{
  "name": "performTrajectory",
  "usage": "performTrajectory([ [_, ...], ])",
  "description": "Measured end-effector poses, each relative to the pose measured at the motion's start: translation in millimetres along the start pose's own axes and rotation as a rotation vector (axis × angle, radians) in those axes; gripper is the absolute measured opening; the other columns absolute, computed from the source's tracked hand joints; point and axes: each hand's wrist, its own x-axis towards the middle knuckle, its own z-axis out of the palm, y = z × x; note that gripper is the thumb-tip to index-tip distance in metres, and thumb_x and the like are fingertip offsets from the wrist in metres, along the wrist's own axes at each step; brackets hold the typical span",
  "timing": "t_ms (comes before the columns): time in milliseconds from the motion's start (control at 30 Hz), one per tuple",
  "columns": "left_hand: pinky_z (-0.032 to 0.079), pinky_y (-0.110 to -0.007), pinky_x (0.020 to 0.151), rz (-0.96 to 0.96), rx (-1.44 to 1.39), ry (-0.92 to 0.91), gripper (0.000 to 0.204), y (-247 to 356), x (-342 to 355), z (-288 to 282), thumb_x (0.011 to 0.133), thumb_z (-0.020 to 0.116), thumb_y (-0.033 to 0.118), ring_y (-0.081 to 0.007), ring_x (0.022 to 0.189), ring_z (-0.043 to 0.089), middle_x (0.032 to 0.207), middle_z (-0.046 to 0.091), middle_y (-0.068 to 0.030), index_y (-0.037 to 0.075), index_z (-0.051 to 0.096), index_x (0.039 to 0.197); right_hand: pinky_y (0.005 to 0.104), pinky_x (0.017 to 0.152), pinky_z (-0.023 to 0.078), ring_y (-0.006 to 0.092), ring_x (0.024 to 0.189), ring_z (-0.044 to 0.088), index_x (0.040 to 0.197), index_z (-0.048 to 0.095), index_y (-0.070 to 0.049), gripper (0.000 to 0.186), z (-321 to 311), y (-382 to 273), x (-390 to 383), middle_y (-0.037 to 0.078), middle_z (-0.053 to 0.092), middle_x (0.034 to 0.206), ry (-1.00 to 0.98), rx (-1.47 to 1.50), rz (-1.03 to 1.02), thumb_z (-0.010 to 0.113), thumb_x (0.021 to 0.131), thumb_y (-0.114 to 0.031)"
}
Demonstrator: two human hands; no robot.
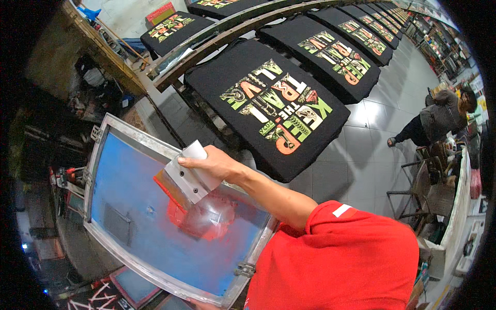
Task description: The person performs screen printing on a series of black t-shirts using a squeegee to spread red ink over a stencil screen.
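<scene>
My right hand (214,164) is closed around a squeegee (184,178) with a pale metal holder and an orange, ink-smeared blade. It is over a screen-printing frame (157,260) with blue mesh and a silvery border. Red ink (219,230) is smeared on the mesh under and beside the blade; whether the blade touches the mesh I cannot tell. At the bottom picture edge, a sliver of my left hand (204,305) lies at the frame's near border, closed on it; most of that hand is cut off.
Black printed T-shirts (237,129) lie on boards in a long row going back to the right. Beside them runs a metal rail (206,49). A person (444,119) is at the right, near chairs (431,199). More screens (133,284) stand at the lower left.
</scene>
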Motion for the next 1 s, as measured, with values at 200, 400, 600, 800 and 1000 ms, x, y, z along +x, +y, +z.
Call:
performTrajectory([
  [200, 0.05, -0.047, 0.092, 0.123, -0.038, -0.101, 0.083, 73, 88, 29, 0.098, 0.042, 0.066, -0.0409, 0.102, 0.065, 0.116, 0.067, -0.029, -0.01, 0.063, 0.123, 0.0366, 0.082, 0.054, 0.0244, 0.092, 0.07, 0.113, 0.073, -0.005, 0.067, 11, -12, 55, 0.014, 0.073, 0.102, 0.149, 0.043, -0.043, 0.073, 0.079, -0.063],
  [400, 0.05, -0.047, 0.092, 0.274, -0.05, -0.191, 0.083, 191, 183, 78, 0.098, 0.042, 0.067, -0.0406, 0.102, 0.065, 0.117, 0.067, -0.029, -0.01, 0.063, 0.124, 0.0374, 0.081, 0.054, 0.0228, 0.089, 0.069, 0.11, 0.073, -0.004, 0.063, 10, -30, 150, 0.013, 0.073, 0.101, 0.268, 0.112, -0.088, 0.075, 0.079, -0.058],
  [600, 0.05, -0.047, 0.091, 0.36, -0.018, -0.252, 0.084, 306, 266, 113, 0.097, 0.042, 0.067, -0.0403, 0.102, 0.065, 0.117, 0.066, -0.0289, -0.01, 0.062, 0.124, 0.0331, 0.083, 0.051, 0.0193, 0.091, 0.066, 0.109, 0.072, -0.002, 0.064, 20, -65, 246, 0.011, 0.07, 0.102, 0.344, 0.212, -0.115, 0.073, 0.082, -0.06],
  [800, 0.051, -0.046, 0.091, 0.476, -0.001, -0.322, 0.083, 413, 336, 163, 0.098, 0.043, 0.066, -0.0388, 0.103, 0.065, 0.119, 0.065, -0.0288, -0.01, 0.062, 0.125, 0.034, 0.078, 0.054, 0.0196, 0.086, 0.067, 0.108, 0.071, 0.0, 0.054, 22, -90, 332, 0.01, 0.071, 0.097, 0.461, 0.23, -0.149, 0.076, 0.084, -0.048],
  [1000, 0.051, -0.043, 0.091, 0.726, -0.13, -0.399, 0.073, 543, 433, 256, 0.101, 0.047, 0.057, -0.0342, 0.105, 0.064, 0.123, 0.065, -0.026, -0.009, 0.06, 0.129, 0.0332, 0.074, 0.053, 0.0183, 0.084, 0.065, 0.105, 0.071, 0.0, 0.053, 26, -101, 426, 0.009, 0.07, 0.096, 0.66, 0.33, -0.315, 0.077, 0.084, -0.049],
])
